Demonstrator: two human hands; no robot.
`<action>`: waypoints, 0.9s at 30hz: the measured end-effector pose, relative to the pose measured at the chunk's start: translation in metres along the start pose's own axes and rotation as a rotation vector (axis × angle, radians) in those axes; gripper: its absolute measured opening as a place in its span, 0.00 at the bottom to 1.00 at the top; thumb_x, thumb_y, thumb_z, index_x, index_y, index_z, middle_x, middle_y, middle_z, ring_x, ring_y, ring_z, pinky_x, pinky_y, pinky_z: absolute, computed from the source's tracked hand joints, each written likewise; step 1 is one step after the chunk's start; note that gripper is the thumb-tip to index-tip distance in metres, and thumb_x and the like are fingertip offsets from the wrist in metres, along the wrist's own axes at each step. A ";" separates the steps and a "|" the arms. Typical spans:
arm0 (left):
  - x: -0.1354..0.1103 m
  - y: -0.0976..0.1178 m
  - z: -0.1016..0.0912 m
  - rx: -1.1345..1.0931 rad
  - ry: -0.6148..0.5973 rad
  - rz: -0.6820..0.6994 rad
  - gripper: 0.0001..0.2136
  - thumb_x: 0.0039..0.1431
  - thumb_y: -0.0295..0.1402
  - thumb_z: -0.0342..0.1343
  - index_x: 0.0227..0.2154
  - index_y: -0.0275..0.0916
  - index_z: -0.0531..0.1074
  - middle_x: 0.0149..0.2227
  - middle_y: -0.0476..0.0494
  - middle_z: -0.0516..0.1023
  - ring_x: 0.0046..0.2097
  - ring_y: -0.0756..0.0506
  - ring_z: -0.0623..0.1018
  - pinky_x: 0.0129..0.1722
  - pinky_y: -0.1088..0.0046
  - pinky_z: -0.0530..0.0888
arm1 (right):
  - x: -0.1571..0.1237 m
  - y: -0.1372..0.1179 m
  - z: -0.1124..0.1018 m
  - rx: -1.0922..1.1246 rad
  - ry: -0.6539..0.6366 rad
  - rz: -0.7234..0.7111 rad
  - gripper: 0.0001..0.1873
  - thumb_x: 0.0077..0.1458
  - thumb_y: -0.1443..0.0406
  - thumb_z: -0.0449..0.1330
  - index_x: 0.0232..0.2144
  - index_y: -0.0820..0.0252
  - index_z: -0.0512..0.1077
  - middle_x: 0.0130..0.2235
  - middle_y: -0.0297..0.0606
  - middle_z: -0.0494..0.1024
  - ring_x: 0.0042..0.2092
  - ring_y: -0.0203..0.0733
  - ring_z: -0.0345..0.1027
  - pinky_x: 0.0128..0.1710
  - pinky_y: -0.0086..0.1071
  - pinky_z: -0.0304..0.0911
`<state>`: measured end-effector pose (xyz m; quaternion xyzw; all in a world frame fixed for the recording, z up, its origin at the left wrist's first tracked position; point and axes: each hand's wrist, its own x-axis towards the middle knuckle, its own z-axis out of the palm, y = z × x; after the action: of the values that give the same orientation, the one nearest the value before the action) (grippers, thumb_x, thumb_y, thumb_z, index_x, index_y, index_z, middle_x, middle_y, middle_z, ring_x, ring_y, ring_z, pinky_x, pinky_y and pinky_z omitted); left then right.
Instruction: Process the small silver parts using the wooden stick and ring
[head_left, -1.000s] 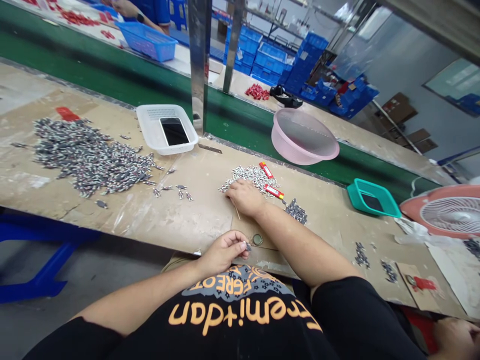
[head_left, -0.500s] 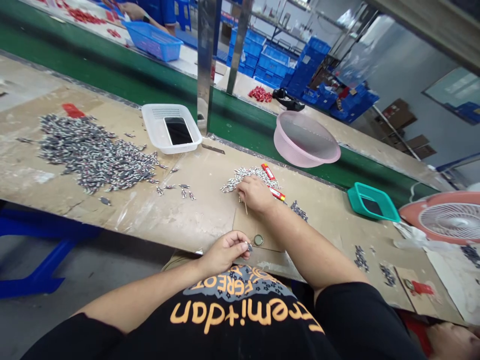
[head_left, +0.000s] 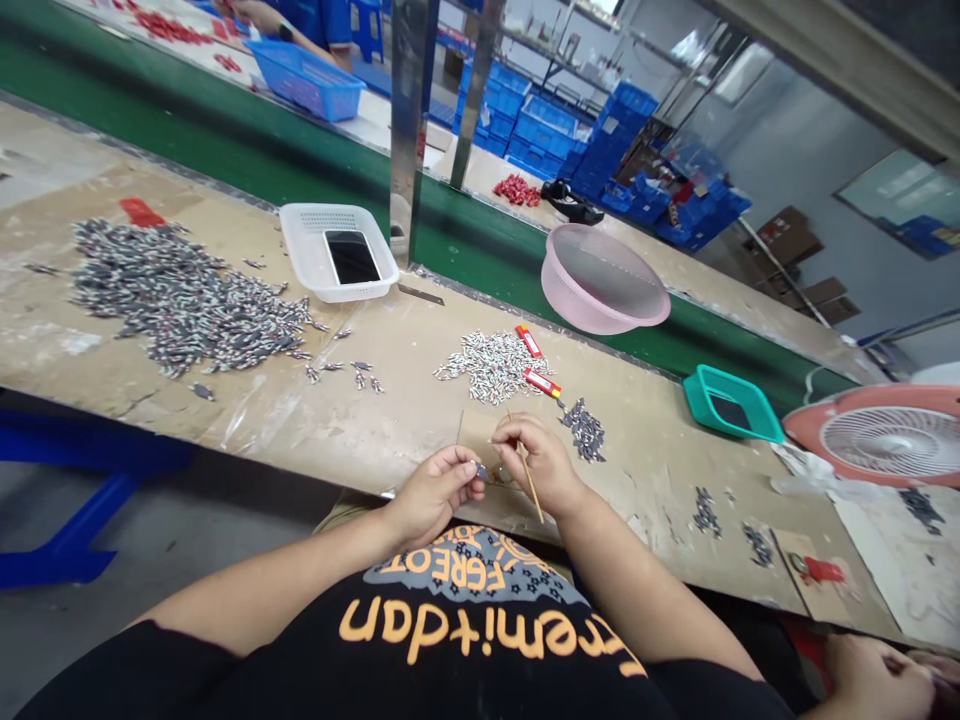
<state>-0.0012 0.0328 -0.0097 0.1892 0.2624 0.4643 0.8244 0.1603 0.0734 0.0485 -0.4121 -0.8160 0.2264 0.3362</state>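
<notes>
Small grey metal piece [head_left: 481,471] pinched in fingertips of left hand [head_left: 433,495], close above front edge of worn tan table [head_left: 375,440]. Right hand [head_left: 538,462] curled, pinching thin wooden stick [head_left: 529,478]. Hands just apart; round metal ring [head_left: 501,477] partly hidden between them, over brown cardboard sheet [head_left: 478,437]. Ahead: heap of small silver metal pieces [head_left: 491,366], red-and-yellow tube [head_left: 541,383] at its edge. Right: dark grey metal pieces [head_left: 583,430].

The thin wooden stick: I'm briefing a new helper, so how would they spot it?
On the long workbench, find the right hand. The thin wooden stick sits in it, slanting downward; it is long and slender, unlike the small metal pieces nearby.
</notes>
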 end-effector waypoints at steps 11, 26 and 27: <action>-0.007 -0.006 0.016 0.033 0.057 0.066 0.06 0.55 0.31 0.59 0.32 0.36 0.68 0.27 0.49 0.74 0.30 0.52 0.74 0.35 0.76 0.70 | -0.037 -0.010 0.002 -0.206 -0.047 -0.194 0.10 0.57 0.73 0.52 0.40 0.56 0.67 0.36 0.39 0.74 0.40 0.40 0.66 0.42 0.37 0.65; -0.013 -0.009 0.024 0.013 0.068 0.077 0.08 0.52 0.30 0.62 0.31 0.35 0.69 0.29 0.49 0.74 0.31 0.53 0.74 0.35 0.76 0.72 | -0.057 -0.012 -0.001 -0.386 -0.085 -0.318 0.12 0.59 0.71 0.53 0.42 0.55 0.71 0.39 0.41 0.76 0.44 0.43 0.67 0.46 0.39 0.67; -0.013 -0.009 0.024 0.017 0.066 0.078 0.08 0.51 0.30 0.62 0.31 0.35 0.69 0.29 0.49 0.74 0.31 0.53 0.74 0.35 0.76 0.72 | -0.057 -0.012 -0.002 -0.391 -0.093 -0.319 0.12 0.58 0.71 0.53 0.43 0.54 0.71 0.39 0.41 0.76 0.45 0.44 0.67 0.46 0.39 0.67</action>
<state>0.0139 0.0157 0.0078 0.1910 0.2857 0.4999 0.7950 0.1802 0.0196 0.0364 -0.3243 -0.9136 0.0273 0.2438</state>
